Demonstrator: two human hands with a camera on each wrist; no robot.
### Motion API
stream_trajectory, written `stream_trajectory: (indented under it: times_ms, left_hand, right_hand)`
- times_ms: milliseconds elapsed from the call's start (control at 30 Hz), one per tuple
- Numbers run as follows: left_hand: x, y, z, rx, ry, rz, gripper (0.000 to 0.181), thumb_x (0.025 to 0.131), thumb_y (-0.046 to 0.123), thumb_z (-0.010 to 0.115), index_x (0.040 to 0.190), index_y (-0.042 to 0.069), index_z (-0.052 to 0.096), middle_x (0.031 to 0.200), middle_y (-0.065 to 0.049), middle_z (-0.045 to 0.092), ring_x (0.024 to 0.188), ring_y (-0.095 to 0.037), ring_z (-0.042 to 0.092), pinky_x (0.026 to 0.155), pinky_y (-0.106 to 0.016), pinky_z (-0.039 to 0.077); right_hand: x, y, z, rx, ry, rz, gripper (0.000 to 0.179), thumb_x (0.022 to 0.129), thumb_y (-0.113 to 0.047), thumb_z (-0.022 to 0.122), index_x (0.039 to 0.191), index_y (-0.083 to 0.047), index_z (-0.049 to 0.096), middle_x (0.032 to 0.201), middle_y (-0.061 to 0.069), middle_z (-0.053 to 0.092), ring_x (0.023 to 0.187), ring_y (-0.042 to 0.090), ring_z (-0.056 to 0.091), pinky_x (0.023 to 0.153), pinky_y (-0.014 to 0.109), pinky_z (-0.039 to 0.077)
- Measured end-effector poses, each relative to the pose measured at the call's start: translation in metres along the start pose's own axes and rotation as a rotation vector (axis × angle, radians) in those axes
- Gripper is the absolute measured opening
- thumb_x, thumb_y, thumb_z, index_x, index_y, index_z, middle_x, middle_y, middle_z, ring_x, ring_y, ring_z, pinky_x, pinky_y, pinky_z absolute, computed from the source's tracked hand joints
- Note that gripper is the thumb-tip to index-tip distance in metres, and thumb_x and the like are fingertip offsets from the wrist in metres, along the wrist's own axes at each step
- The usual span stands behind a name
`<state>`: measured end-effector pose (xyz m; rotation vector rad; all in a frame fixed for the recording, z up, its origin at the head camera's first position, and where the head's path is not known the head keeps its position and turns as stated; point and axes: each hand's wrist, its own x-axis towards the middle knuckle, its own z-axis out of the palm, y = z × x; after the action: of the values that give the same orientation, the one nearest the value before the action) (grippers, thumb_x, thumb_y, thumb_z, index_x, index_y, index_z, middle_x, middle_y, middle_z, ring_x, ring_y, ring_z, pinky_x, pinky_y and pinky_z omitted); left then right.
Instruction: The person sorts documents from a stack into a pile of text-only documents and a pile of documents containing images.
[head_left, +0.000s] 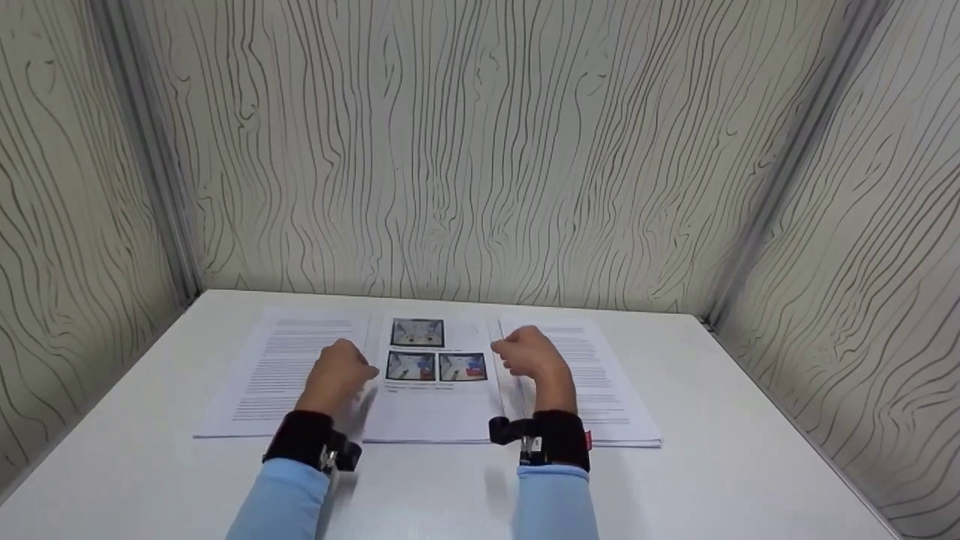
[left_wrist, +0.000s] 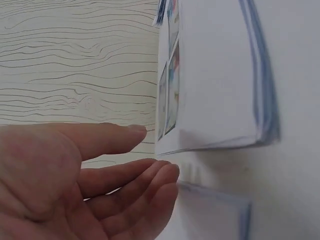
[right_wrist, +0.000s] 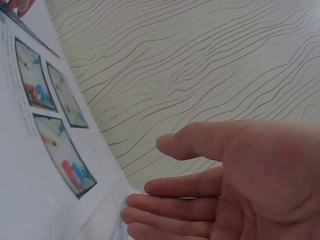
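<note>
Three stacks of printed paper lie side by side on the white table. The middle stack (head_left: pixel 435 416) has three colour pictures (right_wrist: pixel 65 155) on its top sheet. My left hand (head_left: pixel 339 375) is beside its left edge; in the left wrist view the thumb stands apart from the loosely bent fingers (left_wrist: pixel 135 190), with nothing between them. At the stack's right edge is my right hand (head_left: pixel 534 356). Its fingers (right_wrist: pixel 175 202) lie nearly straight with the thumb apart, their tips close to the paper edge; whether they touch it I cannot tell.
The left stack (head_left: pixel 289 375) and the right stack (head_left: pixel 592 375) carry dense printed text. Patterned panels (head_left: pixel 450 150) with wavy wood-grain lines enclose the white table (head_left: pixel 420 495) at the back and both sides. Each wrist wears a black strap (head_left: pixel 564 441) with a small camera.
</note>
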<state>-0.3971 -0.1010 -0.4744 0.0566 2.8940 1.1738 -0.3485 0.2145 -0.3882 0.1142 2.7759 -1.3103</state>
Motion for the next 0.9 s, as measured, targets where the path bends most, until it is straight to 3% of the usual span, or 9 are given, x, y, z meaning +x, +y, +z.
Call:
stream_trajectory:
  times_ms: [133,167,233,367,467,600,767,900]
  left_hand:
    - [-0.040,0.025,-0.051,-0.008,0.052,-0.023,0.041,0.097,0.020,0.072,0.120,-0.014,0.072,0.123,-0.033,0.075,0.110,-0.046,0.074,0.098,-0.056,0.060]
    - [-0.046,0.025,-0.061,-0.008,0.067,-0.037,0.043,0.099,0.021,0.071,0.122,-0.015,0.071,0.126,-0.034,0.073,0.113,-0.048,0.072,0.101,-0.058,0.058]
    - [-0.055,0.017,-0.079,0.002,0.102,-0.061,0.046,0.100,0.022,0.068,0.125,-0.016,0.069,0.129,-0.037,0.071,0.117,-0.052,0.070,0.102,-0.061,0.057]
    - [-0.064,-0.014,-0.103,0.022,0.168,-0.138,0.052,0.099,0.023,0.066,0.129,-0.019,0.064,0.133,-0.041,0.066,0.119,-0.057,0.067,0.100,-0.063,0.056]
    - [-0.068,-0.036,-0.112,0.015,0.177,-0.223,0.056,0.098,0.023,0.065,0.130,-0.022,0.059,0.134,-0.043,0.064,0.116,-0.057,0.066,0.096,-0.061,0.057]
    - [-0.074,-0.052,-0.116,0.012,0.128,-0.321,0.062,0.099,0.023,0.064,0.135,-0.026,0.052,0.136,-0.048,0.059,0.111,-0.052,0.065,0.095,-0.058,0.057]
    - [-0.075,-0.057,-0.115,0.039,0.079,-0.358,0.064,0.099,0.022,0.063,0.138,-0.027,0.049,0.136,-0.048,0.057,0.107,-0.048,0.062,0.096,-0.057,0.056]
    - [-0.073,-0.057,-0.112,0.036,0.084,-0.370,0.061,0.099,0.020,0.063,0.138,-0.025,0.051,0.135,-0.047,0.058,0.105,-0.047,0.060,0.095,-0.057,0.055]
  right_hand:
    - [-0.010,-0.026,-0.003,0.134,0.032,-0.125,0.038,0.109,-0.020,0.060,0.134,0.007,0.069,0.129,0.023,0.075,0.121,0.036,0.074,0.104,0.044,0.062]
    - [-0.011,-0.032,-0.001,0.170,0.023,-0.149,0.036,0.109,-0.019,0.060,0.134,0.006,0.070,0.129,0.023,0.075,0.122,0.035,0.074,0.104,0.043,0.063]
    - [-0.014,-0.045,0.006,0.220,-0.021,-0.189,0.035,0.109,-0.018,0.060,0.133,0.005,0.071,0.129,0.022,0.076,0.121,0.033,0.075,0.103,0.042,0.063]
    - [-0.013,-0.063,0.037,0.247,-0.150,-0.203,0.038,0.107,-0.020,0.062,0.136,0.004,0.070,0.132,0.021,0.075,0.121,0.031,0.076,0.103,0.039,0.063]
    - [-0.011,-0.071,0.067,0.243,-0.246,-0.177,0.043,0.104,-0.020,0.065,0.138,0.006,0.067,0.135,0.025,0.074,0.122,0.032,0.076,0.104,0.037,0.063]
    - [-0.010,-0.078,0.106,0.227,-0.333,-0.110,0.047,0.103,-0.023,0.070,0.138,0.008,0.066,0.139,0.025,0.072,0.124,0.031,0.075,0.106,0.037,0.062]
    - [-0.015,-0.083,0.143,0.301,-0.418,-0.003,0.055,0.099,-0.025,0.075,0.143,0.006,0.061,0.146,0.022,0.063,0.137,0.033,0.065,0.114,0.041,0.057]
    - [-0.020,-0.085,0.158,0.353,-0.431,0.043,0.059,0.098,-0.024,0.075,0.146,0.005,0.058,0.156,0.024,0.056,0.148,0.041,0.054,0.122,0.050,0.050]
